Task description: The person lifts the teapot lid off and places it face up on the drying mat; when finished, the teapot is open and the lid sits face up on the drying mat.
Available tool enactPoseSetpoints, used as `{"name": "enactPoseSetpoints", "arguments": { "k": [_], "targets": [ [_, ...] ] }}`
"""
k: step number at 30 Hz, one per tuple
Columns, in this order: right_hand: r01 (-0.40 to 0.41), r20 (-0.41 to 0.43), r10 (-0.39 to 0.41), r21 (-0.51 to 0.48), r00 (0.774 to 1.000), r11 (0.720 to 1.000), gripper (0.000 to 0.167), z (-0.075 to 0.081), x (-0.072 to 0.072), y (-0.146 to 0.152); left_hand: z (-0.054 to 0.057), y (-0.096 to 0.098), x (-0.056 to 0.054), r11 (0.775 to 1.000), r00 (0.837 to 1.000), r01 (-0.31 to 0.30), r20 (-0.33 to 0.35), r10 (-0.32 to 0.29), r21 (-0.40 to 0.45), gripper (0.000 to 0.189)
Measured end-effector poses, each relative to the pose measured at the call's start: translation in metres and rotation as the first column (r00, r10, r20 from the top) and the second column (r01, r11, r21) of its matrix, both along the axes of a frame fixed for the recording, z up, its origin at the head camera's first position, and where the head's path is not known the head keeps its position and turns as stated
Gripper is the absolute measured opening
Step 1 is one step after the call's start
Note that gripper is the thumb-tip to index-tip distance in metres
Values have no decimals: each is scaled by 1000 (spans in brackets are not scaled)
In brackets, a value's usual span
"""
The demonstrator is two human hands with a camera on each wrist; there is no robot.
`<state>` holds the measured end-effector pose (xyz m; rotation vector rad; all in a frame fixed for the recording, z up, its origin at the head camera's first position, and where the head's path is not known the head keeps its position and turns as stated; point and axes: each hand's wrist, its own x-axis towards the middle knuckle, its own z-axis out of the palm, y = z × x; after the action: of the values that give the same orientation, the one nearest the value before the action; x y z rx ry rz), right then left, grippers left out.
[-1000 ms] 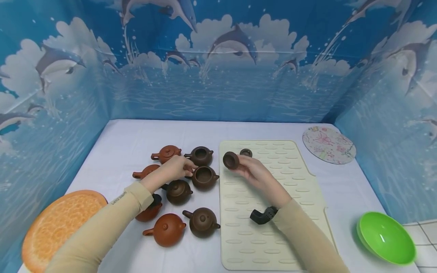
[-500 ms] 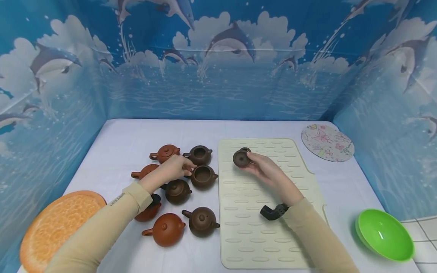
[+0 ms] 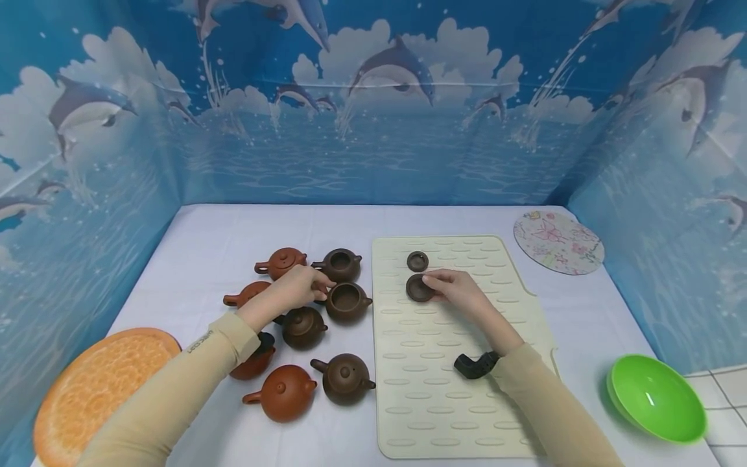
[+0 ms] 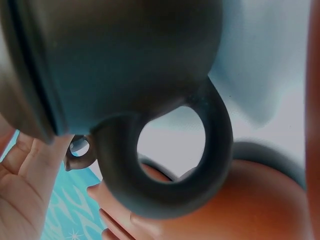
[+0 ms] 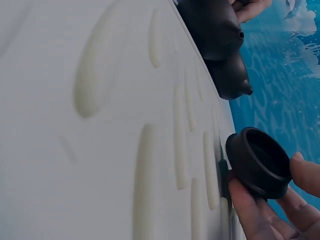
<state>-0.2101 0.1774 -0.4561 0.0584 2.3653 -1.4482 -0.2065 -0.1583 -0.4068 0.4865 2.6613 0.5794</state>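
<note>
Head view: one dark lid (image 3: 417, 289), hollow side showing, pinched at edge by right hand (image 3: 458, 292), over cream mat (image 3: 420, 408). Left hand (image 3: 300, 286) at open teapot (image 3: 347, 311), left of mat; grip unclear. Presumably clay: light, stiff, chip-prone; best held by opposite edges.

Around the left hand (image 3: 302, 285) are eight teapots (image 3: 287, 393), one orange disc (image 3: 105, 392); around the right (image 3: 461, 290), two lids (image 3: 417, 261), one mat (image 3: 428, 337), one bowl (image 3: 656, 399), one patterned disc (image 3: 559, 242).
</note>
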Motion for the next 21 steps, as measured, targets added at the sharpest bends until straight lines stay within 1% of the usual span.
{"name": "enactPoseSetpoints", "arguments": {
  "k": [3, 5, 9, 15, 17, 21],
  "targets": [
    [-29, -48, 35, 107, 998, 994, 48, -1, 1, 0, -1, -1, 0, 1000, 1000, -1, 2, 1, 2, 32],
    [-37, -58, 45, 141, 997, 989, 47, -1, 2, 1, -1, -1, 0, 1000, 1000, 0, 3, 0, 4, 32],
    [-54, -53, 64, 165, 997, 985, 49, -2, 2, 4, 0, 0, 0, 1000, 1000, -2, 7, 2, 5, 32],
    [-105, -38, 114, 187, 993, 977, 54, -1, 3, 7, 1, -1, 0, 1000, 1000, -4, 11, 4, 9, 32],
    [-109, -35, 118, 195, 992, 975, 54, 0, 4, 9, 0, -1, 0, 1000, 1000, 1, 10, -1, 13, 32],
    [-108, -51, 121, 213, 991, 971, 54, 2, 5, 10, -1, -1, 0, 1000, 1000, 30, -4, -30, 5, 33]
  ]
}}
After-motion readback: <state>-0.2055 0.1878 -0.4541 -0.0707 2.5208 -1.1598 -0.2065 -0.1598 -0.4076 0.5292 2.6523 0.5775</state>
